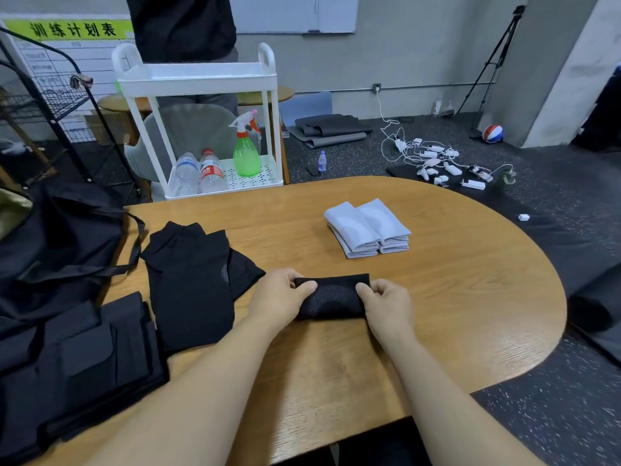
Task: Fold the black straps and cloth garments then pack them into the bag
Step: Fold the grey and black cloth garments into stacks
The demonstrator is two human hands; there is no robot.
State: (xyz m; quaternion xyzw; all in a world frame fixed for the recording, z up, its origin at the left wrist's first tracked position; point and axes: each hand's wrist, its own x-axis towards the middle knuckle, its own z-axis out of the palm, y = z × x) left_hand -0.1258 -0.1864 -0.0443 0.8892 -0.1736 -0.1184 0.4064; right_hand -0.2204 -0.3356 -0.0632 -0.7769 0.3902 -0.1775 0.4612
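Observation:
A small folded black cloth [332, 297] lies on the wooden table [453, 280] in front of me. My left hand [279, 297] pinches its left end and my right hand [386, 302] pinches its right end. To the left lies a pile of unfolded black garments [191, 280]. Black straps and padded pieces [84, 361] are heaped at the table's near left corner. A black bag [57, 237] with long handles slumps at the far left. Two stacks of folded pale grey cloths [368, 228] sit further back on the table.
A white trolley [201, 79] with two water bottles and a green spray bottle [247, 153] stands behind the table, and a person stands behind it. A black wire rack [50, 102] is at far left. Chargers and cables [437, 163] litter the floor at right.

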